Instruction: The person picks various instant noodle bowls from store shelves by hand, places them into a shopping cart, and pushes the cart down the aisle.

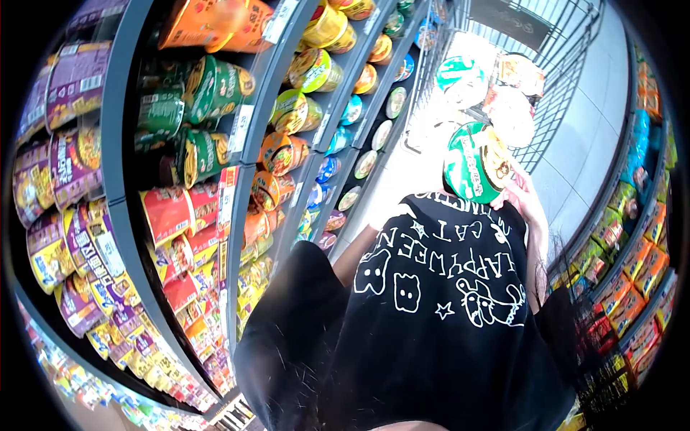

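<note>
My right hand (526, 195) grips a green instant noodle bowl (466, 171) by its right edge, with the printed lid facing me. The bowl is in front of the chest of my black shirt (431, 345). My left hand (399, 214) is to the left of the bowl, washed out by glare and partly behind the shirt, so its fingers do not show. Past the bowl stands a wire shopping cart (568, 86). Inside it lie another green-lidded noodle bowl (460, 77), a reddish pack (519, 75) and an overexposed round item (510, 118).
On my left, dark shelves (118, 93) hold rows of noodle cups, among them purple cups (75, 161), green cups (212, 90) and red packs (169, 215). Another shelf with orange packs (632, 287) runs along the right. Pale floor tiles (582, 144) lie beside the cart.
</note>
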`<state>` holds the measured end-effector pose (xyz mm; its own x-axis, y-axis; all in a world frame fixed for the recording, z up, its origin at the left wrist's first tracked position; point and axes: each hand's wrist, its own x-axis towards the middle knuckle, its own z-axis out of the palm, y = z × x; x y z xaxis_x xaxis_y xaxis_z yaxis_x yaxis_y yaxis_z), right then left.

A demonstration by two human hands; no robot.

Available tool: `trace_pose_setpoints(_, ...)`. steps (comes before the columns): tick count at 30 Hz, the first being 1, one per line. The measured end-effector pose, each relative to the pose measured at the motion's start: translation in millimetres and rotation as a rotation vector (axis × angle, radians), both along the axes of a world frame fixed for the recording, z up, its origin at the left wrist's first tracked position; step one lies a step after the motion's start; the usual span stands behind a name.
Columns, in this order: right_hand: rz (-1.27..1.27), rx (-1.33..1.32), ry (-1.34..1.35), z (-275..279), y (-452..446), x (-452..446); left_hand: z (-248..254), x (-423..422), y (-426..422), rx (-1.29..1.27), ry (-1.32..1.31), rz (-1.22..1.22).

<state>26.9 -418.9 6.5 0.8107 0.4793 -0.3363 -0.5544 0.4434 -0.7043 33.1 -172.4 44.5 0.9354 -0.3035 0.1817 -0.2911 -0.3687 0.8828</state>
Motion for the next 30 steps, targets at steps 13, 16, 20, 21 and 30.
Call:
trace_pose_setpoints(13, 0.089, 0.037, -0.269, 50, 39, 26, 111, 4, 120, 0.146, -0.531, 0.727)
trace_pose_setpoints(16, 0.041, 0.037, -0.254, 40, 33, 29, 143, 15, 164, 0.04, -0.64, 0.974)
trace_pose_setpoints(20, 0.008, -0.012, -0.288, 40, 29, 32, 179, 35, 193, -0.093, -0.677, 1.203)
trace_pose_setpoints(21, 0.005, -0.022, -0.285, 41, 29, 32, 182, 41, 204, -0.082, -0.646, 1.247)
trace_pose_setpoints(30, -0.014, -0.122, -0.162, 18, 18, 32, 185, 106, 253, -0.086, -0.542, 1.369)
